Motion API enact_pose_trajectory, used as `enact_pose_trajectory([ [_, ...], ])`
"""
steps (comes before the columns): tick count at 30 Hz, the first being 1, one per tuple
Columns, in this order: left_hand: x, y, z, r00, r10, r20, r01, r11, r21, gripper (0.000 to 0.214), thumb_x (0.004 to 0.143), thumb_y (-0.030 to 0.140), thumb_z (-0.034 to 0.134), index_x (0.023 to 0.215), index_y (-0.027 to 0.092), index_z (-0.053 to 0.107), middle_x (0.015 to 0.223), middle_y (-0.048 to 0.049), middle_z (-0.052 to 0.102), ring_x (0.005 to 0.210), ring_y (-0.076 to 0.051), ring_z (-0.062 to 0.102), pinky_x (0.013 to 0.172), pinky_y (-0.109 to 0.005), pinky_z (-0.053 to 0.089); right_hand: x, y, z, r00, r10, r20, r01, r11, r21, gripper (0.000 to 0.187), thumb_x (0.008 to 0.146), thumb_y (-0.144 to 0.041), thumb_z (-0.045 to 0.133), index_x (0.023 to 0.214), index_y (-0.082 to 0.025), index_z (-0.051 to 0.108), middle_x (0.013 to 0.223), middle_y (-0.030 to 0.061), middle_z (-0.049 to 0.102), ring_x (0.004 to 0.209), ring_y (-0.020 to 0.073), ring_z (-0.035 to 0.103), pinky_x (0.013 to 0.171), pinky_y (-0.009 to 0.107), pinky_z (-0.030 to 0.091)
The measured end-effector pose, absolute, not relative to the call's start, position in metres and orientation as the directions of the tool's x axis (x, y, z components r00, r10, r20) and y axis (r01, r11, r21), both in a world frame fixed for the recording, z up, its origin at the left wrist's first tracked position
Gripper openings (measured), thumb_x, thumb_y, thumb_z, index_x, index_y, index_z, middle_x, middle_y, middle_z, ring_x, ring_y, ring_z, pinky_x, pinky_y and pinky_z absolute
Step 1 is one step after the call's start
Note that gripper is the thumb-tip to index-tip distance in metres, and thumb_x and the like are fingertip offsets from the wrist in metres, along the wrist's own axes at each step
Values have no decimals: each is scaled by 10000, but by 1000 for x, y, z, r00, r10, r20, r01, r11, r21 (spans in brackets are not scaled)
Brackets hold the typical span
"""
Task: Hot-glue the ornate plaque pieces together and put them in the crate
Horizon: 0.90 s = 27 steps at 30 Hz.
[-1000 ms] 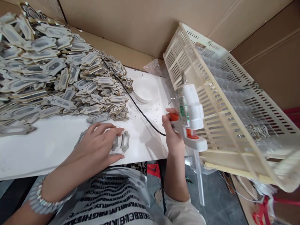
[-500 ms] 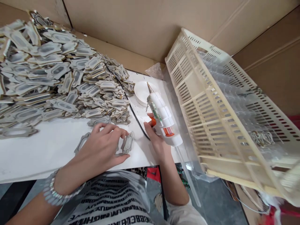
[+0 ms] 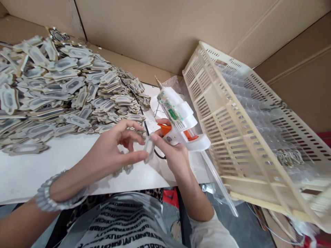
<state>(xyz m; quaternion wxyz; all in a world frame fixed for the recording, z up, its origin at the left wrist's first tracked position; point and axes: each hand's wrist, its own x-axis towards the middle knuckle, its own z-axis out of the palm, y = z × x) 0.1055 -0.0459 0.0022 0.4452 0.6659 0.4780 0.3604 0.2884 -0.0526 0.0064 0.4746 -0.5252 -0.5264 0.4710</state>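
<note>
At the table (image 3: 23,172), a person's L hand (image 3: 113,148), fingers curled & slightly apart, set its thumb at the edge of a small grey frame (image 3: 149,149); from where I stood, couldn't tell if it gripped. The R hand (image 3: 174,153) closed round a white glue gun (image 3: 177,115), thumb on the frame's upper end, so the frame was btwn both hands, nr the table's front edge. A clear stick (image 3: 219,184) jutted from the gun's rear; a bowl (image 3: 154,104) sat part hidden behind it. A big pile (image 3: 64,86) of frames lay to the L, a crate (image 3: 222,127) w/ clear plastic (image 3: 248,100) to the R
</note>
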Motion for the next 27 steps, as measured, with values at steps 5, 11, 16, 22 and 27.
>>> enact_pose_trajectory([
  [5,115,-35,19,461,863,-207,152,153,976,277,760,407,706,931,213,606,562,47,598,472,-119,504,441,-229,372,285,-51,9,41,985,165,198,154,-968,304,814,-402,714,1063,-249,628,711,-41,618,614,145,595,619,303,533],
  [11,97,-19,26,389,900,-195,172,137,976,257,729,354,719,898,214,585,533,47,643,454,-115,534,439,-203,356,304,-43,3,-2,955,296,365,277,-889,218,864,-451,627,942,-248,649,713,-43,592,628,120,574,648,267,523],
  [16,72,-7,28,252,958,-134,128,104,986,246,756,290,719,916,211,550,496,85,625,471,-96,542,486,-189,355,323,-41,-7,-111,928,356,451,366,-814,141,784,-312,713,728,-227,614,754,-16,587,608,124,546,588,265,479],
  [22,67,-10,19,267,949,-167,124,138,983,235,788,314,712,924,218,546,500,98,619,483,-87,542,497,-182,337,324,-45,-19,-256,882,396,480,471,-740,84,807,-166,649,748,-223,628,919,21,628,628,116,558,565,255,463],
  [27,64,-12,17,254,959,-128,116,101,988,249,764,333,731,914,225,564,501,89,607,487,-101,537,486,-192,357,323,-45,-28,-231,931,282,468,360,-807,141,849,-249,611,717,-219,649,911,36,623,568,115,531,551,284,477],
])
